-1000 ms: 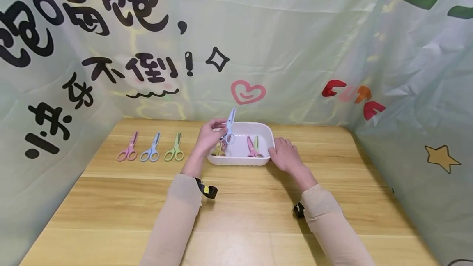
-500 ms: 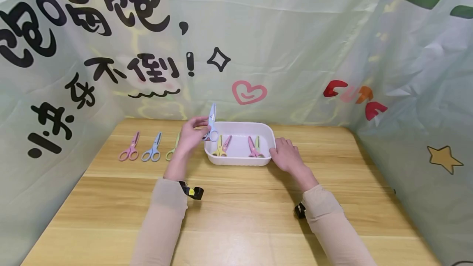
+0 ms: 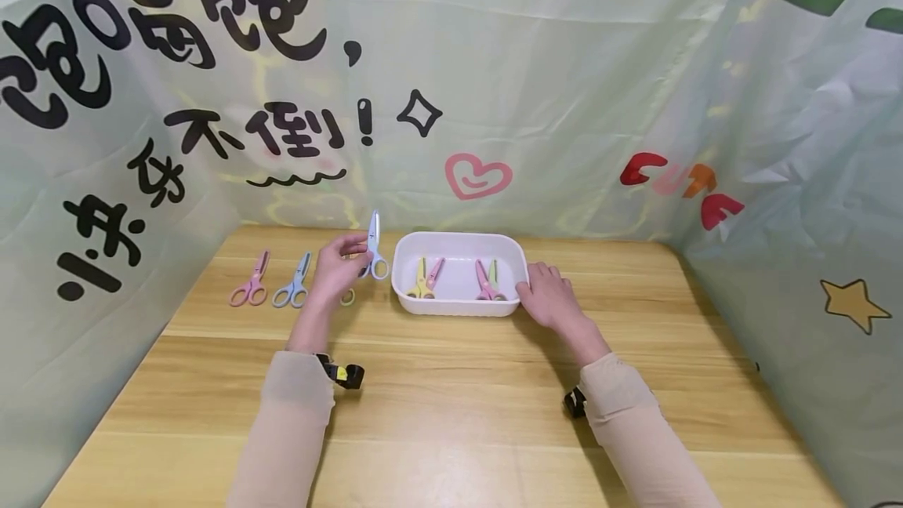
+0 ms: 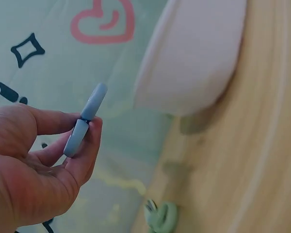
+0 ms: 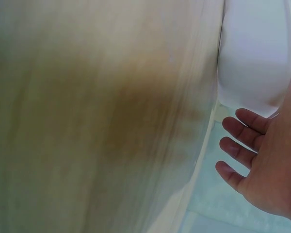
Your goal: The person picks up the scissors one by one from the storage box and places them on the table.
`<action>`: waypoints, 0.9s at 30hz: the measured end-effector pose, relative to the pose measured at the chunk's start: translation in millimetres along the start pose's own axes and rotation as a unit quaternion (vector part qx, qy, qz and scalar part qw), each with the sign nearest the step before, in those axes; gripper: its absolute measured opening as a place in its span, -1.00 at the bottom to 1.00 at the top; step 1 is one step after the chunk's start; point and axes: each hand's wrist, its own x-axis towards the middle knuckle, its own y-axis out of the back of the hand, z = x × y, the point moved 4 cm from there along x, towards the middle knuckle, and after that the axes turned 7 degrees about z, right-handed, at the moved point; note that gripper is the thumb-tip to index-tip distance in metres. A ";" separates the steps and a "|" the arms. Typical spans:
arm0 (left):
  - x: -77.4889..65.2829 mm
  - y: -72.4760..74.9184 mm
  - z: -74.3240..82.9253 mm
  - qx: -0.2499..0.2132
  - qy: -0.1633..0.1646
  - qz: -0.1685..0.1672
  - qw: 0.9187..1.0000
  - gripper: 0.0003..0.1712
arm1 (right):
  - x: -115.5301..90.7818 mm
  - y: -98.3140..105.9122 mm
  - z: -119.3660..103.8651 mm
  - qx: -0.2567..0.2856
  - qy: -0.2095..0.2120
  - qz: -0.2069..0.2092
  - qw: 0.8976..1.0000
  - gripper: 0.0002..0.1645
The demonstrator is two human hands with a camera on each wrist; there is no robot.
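Observation:
In the head view my left hand (image 3: 333, 271) pinches a pair of blue scissors (image 3: 374, 240), blades up, just left of the white tray (image 3: 455, 308). The left wrist view has the blue handle (image 4: 94, 103) edge-on between thumb and fingers. My right hand (image 3: 550, 295) rests at the tray's right end, its thumb at the rim and its fingers loosely spread, as the right wrist view shows. Inside the tray lie yellow scissors (image 3: 421, 281) and pink scissors (image 3: 435, 273) on the left, with more pink scissors (image 3: 485, 281) and green scissors (image 3: 493, 274) on the right.
Left of the tray, pink scissors (image 3: 250, 284) and another blue pair (image 3: 292, 287) lie in a row on the wooden table (image 3: 423, 414). Green scissors (image 4: 166, 217) lie mostly hidden behind my left hand. A printed cloth (image 3: 564, 85) hangs behind the table.
My left hand has carried the blue scissors leftward from over the tray to beside it, now covering most of the green pair on the table. The right hand stays at the tray's end.

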 end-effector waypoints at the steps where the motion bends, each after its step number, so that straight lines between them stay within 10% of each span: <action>1: 0.7 1.0 -2.9 0.005 0.002 -0.002 1.000 -0.48 | -0.1 -0.1 0.4 0.001 -0.001 0.000 1.000 -0.43; 27: 10.6 -10.1 -47.2 0.134 0.010 -0.016 0.991 -0.55 | -0.1 -0.4 1.2 0.004 -0.002 0.001 1.000 -0.44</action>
